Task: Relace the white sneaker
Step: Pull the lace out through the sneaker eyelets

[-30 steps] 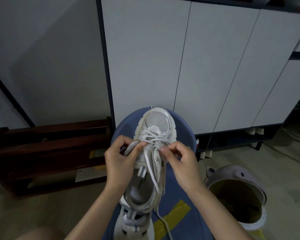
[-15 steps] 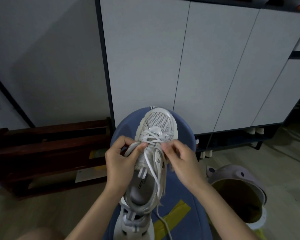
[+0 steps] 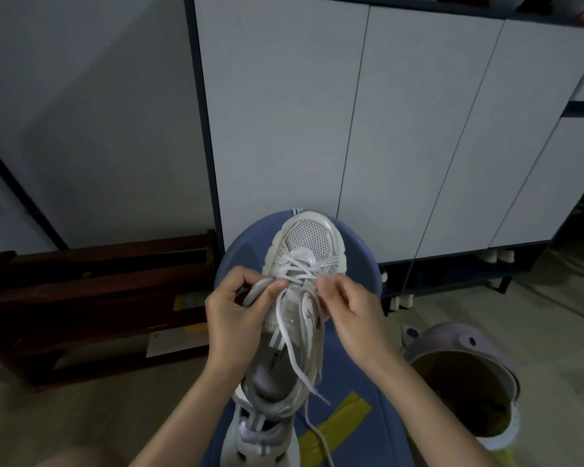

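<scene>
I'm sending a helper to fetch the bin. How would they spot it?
Start at the white cabinet, then look at the floor to its lower right. Beside the blue seat stands the bin: lilac, open-topped, with small ears and eye dots on its rim.

The right hand's [image 3: 354, 311] blurred fingers [image 3: 327, 286] hide the lace [image 3: 292, 345] they pinch.

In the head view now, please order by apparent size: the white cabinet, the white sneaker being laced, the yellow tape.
1. white cabinet, largest though farthest.
2. white sneaker, gripped by the left hand; nearness enlarges it.
3. yellow tape, smallest; part of it may be hidden.
</scene>
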